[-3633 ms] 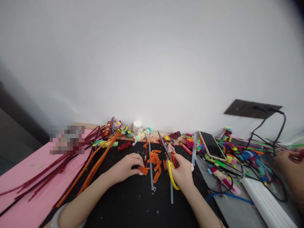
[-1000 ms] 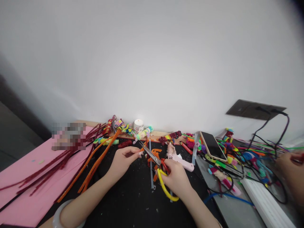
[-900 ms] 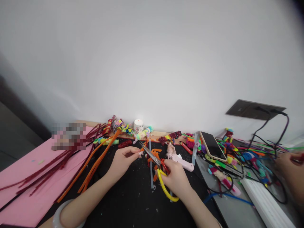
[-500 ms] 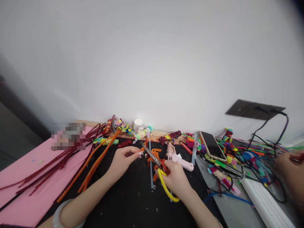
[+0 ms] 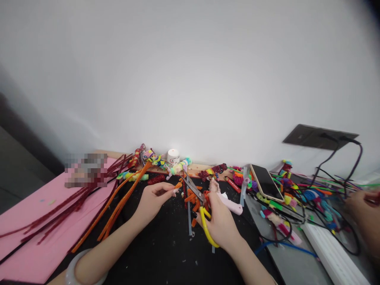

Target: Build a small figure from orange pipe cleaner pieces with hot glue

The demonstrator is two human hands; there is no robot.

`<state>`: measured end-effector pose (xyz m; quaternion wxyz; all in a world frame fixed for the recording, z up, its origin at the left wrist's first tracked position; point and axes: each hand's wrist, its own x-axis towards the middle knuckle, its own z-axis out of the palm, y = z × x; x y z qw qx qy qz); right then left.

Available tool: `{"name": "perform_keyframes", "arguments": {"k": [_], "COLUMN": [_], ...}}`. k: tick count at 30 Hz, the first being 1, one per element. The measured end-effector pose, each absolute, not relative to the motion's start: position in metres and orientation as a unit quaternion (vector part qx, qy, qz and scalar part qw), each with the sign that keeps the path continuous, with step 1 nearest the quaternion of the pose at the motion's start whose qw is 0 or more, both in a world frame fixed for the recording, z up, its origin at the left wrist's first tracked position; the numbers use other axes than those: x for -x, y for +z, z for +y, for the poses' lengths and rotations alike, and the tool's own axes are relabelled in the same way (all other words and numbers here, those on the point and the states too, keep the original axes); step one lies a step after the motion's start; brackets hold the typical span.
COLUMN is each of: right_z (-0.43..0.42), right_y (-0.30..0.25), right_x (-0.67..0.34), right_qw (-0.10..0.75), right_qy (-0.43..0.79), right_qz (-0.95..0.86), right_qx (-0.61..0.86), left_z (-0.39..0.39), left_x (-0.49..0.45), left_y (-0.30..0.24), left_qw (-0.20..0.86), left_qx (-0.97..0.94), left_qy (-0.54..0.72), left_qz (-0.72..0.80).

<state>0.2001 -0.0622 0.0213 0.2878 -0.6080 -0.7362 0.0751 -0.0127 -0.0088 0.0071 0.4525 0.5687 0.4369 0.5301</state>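
Note:
My left hand point(image 5: 154, 200) pinches a short orange pipe-cleaner piece point(image 5: 178, 185) between thumb and fingertips, above the black mat point(image 5: 166, 249). My right hand point(image 5: 219, 221) grips yellow-handled scissors point(image 5: 198, 202), whose blades point up-left toward that piece and stop a little short of it. Below the blades lies a small heap of cut orange pieces point(image 5: 192, 198). A pale glue stick point(image 5: 189, 215) lies on the mat between my hands.
Long orange pipe cleaners point(image 5: 121, 206) and dark red pipe cleaners point(image 5: 59, 217) lie at the left over a pink sheet point(image 5: 32, 253). A pink glue gun point(image 5: 230, 204), a phone point(image 5: 264, 182), cables and colourful craft bits crowd the right. Another person's hand point(image 5: 363, 213) is at the far right.
My right hand has drawn the scissors slightly back to the right, so the blades no longer meet the orange piece. My left hand stays put, still pinching it.

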Motion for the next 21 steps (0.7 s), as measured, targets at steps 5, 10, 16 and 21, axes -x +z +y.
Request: {"name": "perform_keyframes", "arguments": {"k": [5,10,16,21], "right_z": [-0.0649,-0.0646,-0.0647,-0.0641], "right_y": [0.0237,0.0259,0.0250,0.0241], "right_x": [-0.1980,-0.1944,-0.1934,-0.1946], "right_qw": [0.241,0.209,0.217,0.226], "right_qy": [0.080,0.076,0.072,0.070], "right_qz": [-0.746,-0.756,-0.751,-0.748], "right_qx": [0.616,0.615,0.620,0.619], "left_z": [-0.0108,-0.0123,-0.0125,-0.0124], "left_x": [0.0117,0.0117,0.0118,0.0118], "left_y": [0.0111,0.0132,0.0110,0.0092], "left_qw": [0.429,0.410,0.402,0.404], "left_qx": [-0.588,-0.609,-0.613,-0.613], "left_qy": [0.529,0.524,0.528,0.526], "left_qz": [0.437,0.432,0.428,0.430]}}
